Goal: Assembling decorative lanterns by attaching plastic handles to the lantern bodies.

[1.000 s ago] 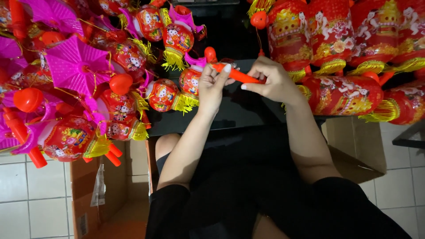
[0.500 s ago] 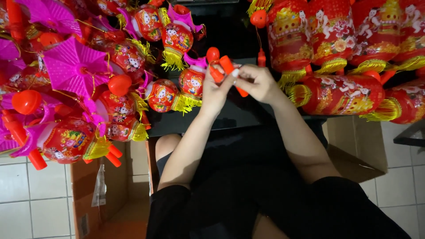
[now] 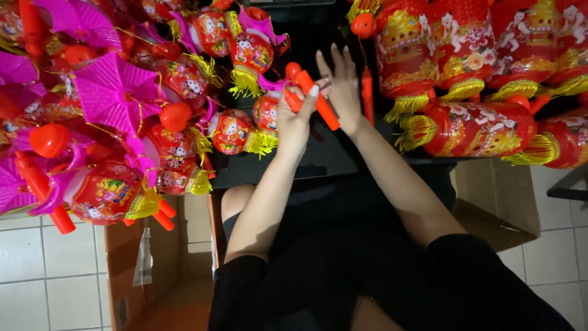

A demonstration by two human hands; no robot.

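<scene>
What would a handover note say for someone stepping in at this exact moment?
Left hand: closed around the orange plastic stick handle, held tilted above the dark table.
Right hand: open, fingers spread, beside the handle's upper part.
Around: small red paper lanterns with yellow tassels and pink folded paper fans piled on the left; large red cylinder lanterns on the right.
Done: handle picked up. Left: no lantern hangs from it.

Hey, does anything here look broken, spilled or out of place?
Nothing stands out. The left hand grips an orange stick handle, the right hand open beside it. Red lanterns and pink ones lie heaped on both sides, jumbled but seemingly intact.
</scene>
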